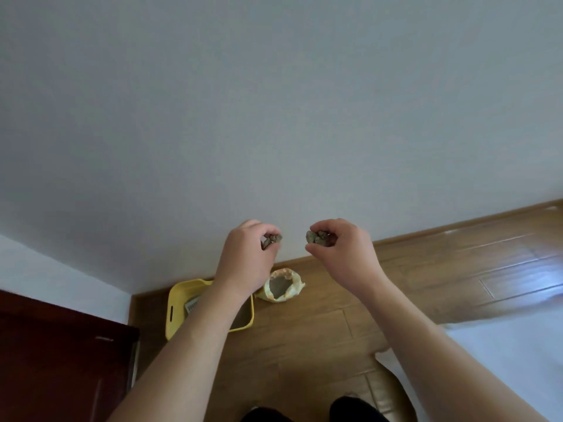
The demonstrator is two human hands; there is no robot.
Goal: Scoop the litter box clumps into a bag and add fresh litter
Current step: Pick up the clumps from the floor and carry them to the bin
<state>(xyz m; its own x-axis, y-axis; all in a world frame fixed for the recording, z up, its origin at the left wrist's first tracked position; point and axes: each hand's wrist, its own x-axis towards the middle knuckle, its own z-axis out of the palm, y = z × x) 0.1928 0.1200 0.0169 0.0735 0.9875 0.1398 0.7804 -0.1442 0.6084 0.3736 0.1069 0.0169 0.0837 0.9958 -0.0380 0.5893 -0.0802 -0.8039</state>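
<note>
2 bare hands are raised in front of a plain pale wall (274, 102), well above the wooden floor (320, 330). The left hand (243, 257) is curled narrow, its fingertips pinched on a small grey-brown clump (272, 240) of litter. The right hand (341, 248) is likewise closed narrow on a second clump (316, 238), gripped between thumb and fingers. The 2 clumps are held apart, with a gap of bare wall seen between them. Down on the floor, a yellow litter box (176, 312) is set against the skirting in the corner where the wall meets a second, shorter wall; grey litter is seen at its right side, and part of the box is covered by the left forearm. A slotted scoop (192, 306) is partly seen inside the box, most of it hidden behind the same forearm. Just beside the box's right edge, a pale yellowish bag (281, 287) is stood open against the skirting, its mouth rolled down and grey litter seen inside. A dark reddish-brown door (61, 360) is noted at the left edge of the floor. A white sheet-like surface (502, 360) is noted at the floor's right edge; what it is cannot be told. Dark clothing (350, 411) is seen at the bottom.
</note>
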